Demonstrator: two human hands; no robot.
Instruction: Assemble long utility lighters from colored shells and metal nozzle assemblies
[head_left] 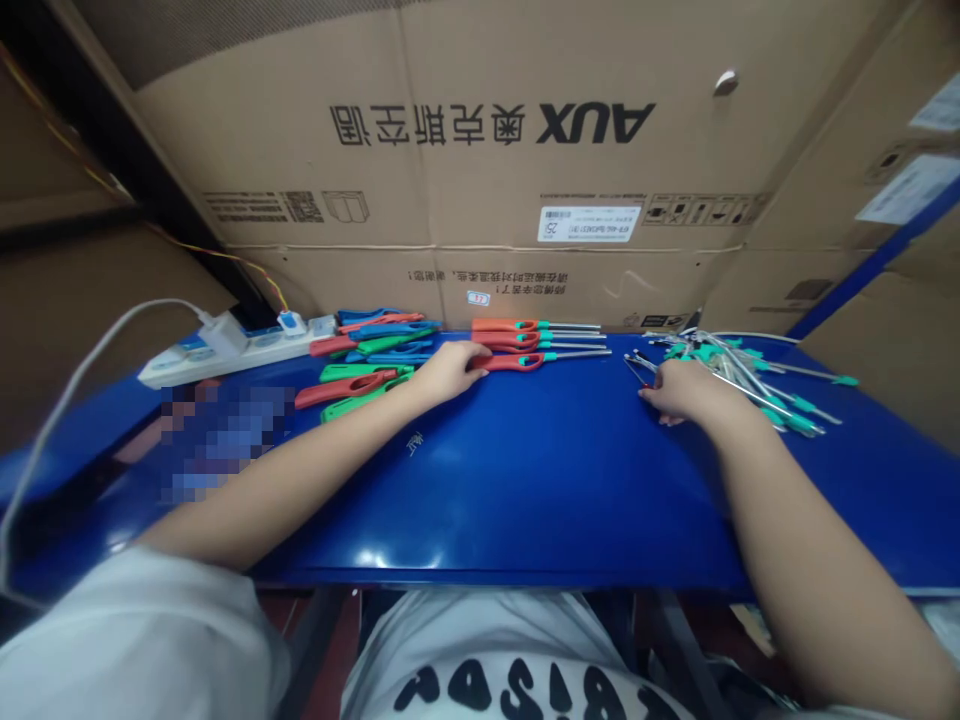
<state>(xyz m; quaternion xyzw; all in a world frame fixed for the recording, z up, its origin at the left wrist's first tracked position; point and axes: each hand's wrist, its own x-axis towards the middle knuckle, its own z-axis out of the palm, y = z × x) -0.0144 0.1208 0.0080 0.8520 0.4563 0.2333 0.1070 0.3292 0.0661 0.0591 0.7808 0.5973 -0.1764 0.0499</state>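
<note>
My left hand point(450, 372) is closed, its thumb and fingers on the handle end of a red long-neck lighter point(517, 363). That lighter lies flat, its metal tube pointing right. Just behind it, several assembled red and orange lighters point(502, 326) lie side by side. Left of this hand are loose lighter handles point(352, 387) in red, green and blue. My right hand point(679, 390) is closed at the left side of a pile of metal lighter tubes with teal parts point(784, 390). It pinches a metal lighter tube point(643, 366), whose thin tip shows left of the fingers.
A blue table point(517, 480) spreads before me, with a cardboard wall point(465, 210) along its back. At the back left lies a white power strip point(195, 362) with a plugged-in charger point(223, 335) and its cable. A blurred-out item point(225, 440) lies left of my forearm.
</note>
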